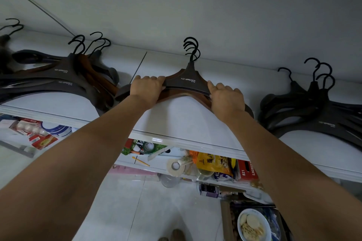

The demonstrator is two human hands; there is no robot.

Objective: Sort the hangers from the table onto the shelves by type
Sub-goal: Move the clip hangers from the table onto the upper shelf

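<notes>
Hangers going onto the top shelf (176, 121), three piles so far.
Left, a mixed brown-and-dark pile (64, 76); centre, the left grip (146, 88) clasps one shoulder of the middle stack (188, 82), the right grip (227, 100) the other; right, a dark pile (305, 103). Table unseen, so what remains is unclear.

A plain grey-white wall (215, 15) rises just beyond the left hand (146, 88) and the right hand (227, 100), dimly and evenly lit. A thin dark line (39, 9) (cord or seam, hard to tell) slants across it, up and to the left of the left hand. Under both hands runs a glossy white shelf (186, 117); far below the wrists lies a pale tiled floor (127, 211).
</notes>
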